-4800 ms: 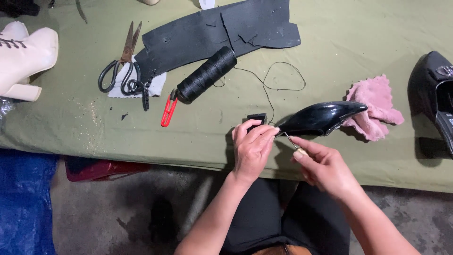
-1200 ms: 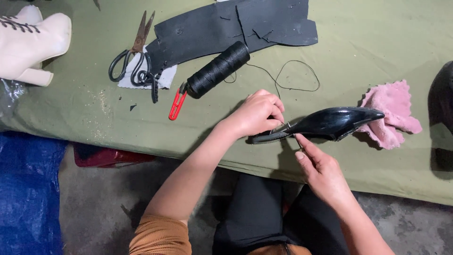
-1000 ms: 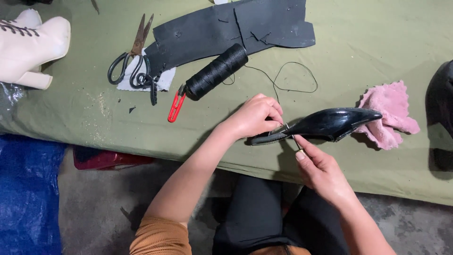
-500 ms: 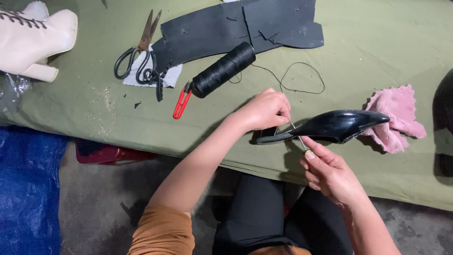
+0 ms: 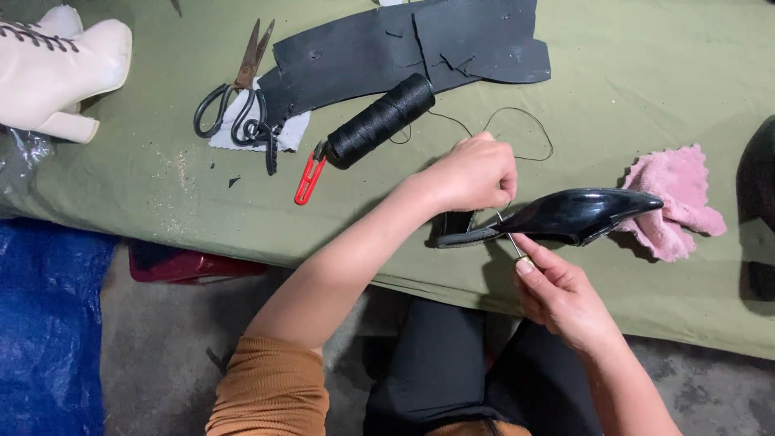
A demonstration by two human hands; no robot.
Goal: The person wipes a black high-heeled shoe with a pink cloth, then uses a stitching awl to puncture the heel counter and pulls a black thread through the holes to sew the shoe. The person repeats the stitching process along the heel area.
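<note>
A glossy black pointed shoe (image 5: 565, 216) lies on its side near the front edge of the green cloth-covered table (image 5: 646, 89), toe pointing right. My left hand (image 5: 472, 173) grips it at the heel end from above. My right hand (image 5: 561, 295) is just below the shoe and pinches a thin metal awl or needle (image 5: 510, 240) whose tip meets the shoe's edge. A black thread (image 5: 517, 129) loops across the cloth from a black thread spool (image 5: 379, 121) toward my left hand.
Black leather sheets (image 5: 404, 48) lie at the back, with scissors (image 5: 230, 97) and red thread snips (image 5: 309, 176) to the left. A cream lace-up boot (image 5: 56, 69) stands at far left, a pink rag (image 5: 674, 202) right of the shoe, a dark shoe (image 5: 759, 202) at the right edge.
Over the last seconds my left hand moved from the shoe's heel end up over its edge. My right hand stays under the shoe with the tool, shifting only slightly.
</note>
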